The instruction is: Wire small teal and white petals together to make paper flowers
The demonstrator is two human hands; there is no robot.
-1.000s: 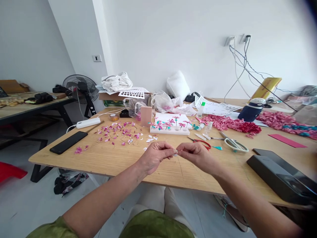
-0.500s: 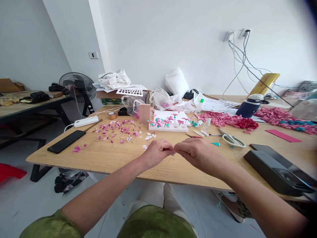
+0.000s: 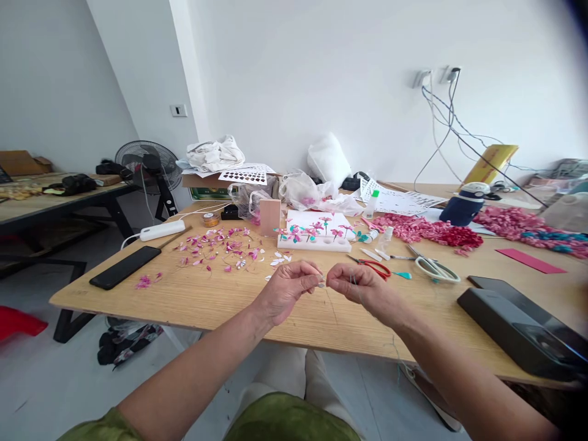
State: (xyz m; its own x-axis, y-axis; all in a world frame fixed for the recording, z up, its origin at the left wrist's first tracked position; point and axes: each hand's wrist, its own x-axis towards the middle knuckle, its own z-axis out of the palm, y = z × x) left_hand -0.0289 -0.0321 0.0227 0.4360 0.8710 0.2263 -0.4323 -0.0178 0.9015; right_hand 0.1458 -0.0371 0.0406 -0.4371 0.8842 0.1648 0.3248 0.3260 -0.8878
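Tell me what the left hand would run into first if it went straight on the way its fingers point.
Most likely the right hand: its fingertips face those of the left hand across a narrow gap. Exact depth is hard to judge from one view.

One left hand (image 3: 290, 293) and one right hand (image 3: 362, 289) by the desk's (image 3: 206, 301) near edge; one phone (image 3: 124, 267) along its left; one pink sheet (image 3: 530, 260) toward its right; perhaps six overlapping flowers (image 3: 337, 233) farther back.
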